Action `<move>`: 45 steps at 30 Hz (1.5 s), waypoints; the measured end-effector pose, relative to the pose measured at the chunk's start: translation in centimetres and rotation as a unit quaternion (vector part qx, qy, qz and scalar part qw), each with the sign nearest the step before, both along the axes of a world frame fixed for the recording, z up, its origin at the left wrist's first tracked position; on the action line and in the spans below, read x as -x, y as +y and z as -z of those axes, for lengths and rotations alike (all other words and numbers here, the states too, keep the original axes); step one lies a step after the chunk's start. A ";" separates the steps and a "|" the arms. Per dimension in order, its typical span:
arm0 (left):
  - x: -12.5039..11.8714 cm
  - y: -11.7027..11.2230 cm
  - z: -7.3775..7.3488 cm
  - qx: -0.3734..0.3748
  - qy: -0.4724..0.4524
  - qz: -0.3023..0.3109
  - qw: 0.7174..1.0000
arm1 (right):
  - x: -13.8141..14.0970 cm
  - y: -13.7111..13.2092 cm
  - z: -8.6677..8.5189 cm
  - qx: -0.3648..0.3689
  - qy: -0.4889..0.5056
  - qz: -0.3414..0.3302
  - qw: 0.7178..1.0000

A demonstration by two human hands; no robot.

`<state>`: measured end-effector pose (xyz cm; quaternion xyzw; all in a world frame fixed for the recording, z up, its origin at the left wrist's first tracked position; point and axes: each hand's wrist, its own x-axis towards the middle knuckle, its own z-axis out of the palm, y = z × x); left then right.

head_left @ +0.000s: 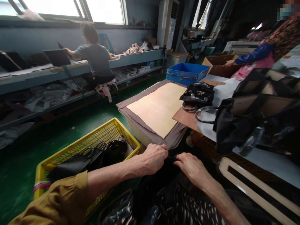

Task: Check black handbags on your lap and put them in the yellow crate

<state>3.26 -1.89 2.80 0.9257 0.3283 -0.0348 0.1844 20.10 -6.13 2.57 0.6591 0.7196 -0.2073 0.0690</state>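
My left hand (156, 158) is closed in a fist in front of me, just past the near corner of a cloth-covered bin. To its right, my right hand (191, 167) pinches with thumb and fingers. A thin dark strap (172, 157) stretches across the short gap between both hands; its ends are hidden in my fingers. Below them a black bag (150, 192) rests at my lap, dark and partly lost in shadow, with clear plastic wrap near its lower part. Whether the strap joins this bag I cannot tell.
A yellow basket (77, 136) holding black bags stands at left. Ahead is the bin topped with a pale board (159, 106); behind it, a blue crate (187, 73). Black handbags (199, 93) crowd the right table. One person sits at the window bench; another stands by a cardboard box (217, 64).
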 end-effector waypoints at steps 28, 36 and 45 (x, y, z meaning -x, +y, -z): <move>0.3 0.1 2.1 0.130 -0.191 -0.005 0.973 | -1.1 0.3 0.7 0.004 0.084 0.047 0.995; 0.5 0.0 3.1 0.182 -0.186 -0.144 0.955 | -0.2 0.4 0.6 -0.035 0.181 0.048 0.982; 0.4 0.5 3.8 0.193 -0.191 -0.207 0.940 | 0.1 0.4 1.0 -0.036 0.132 0.040 0.990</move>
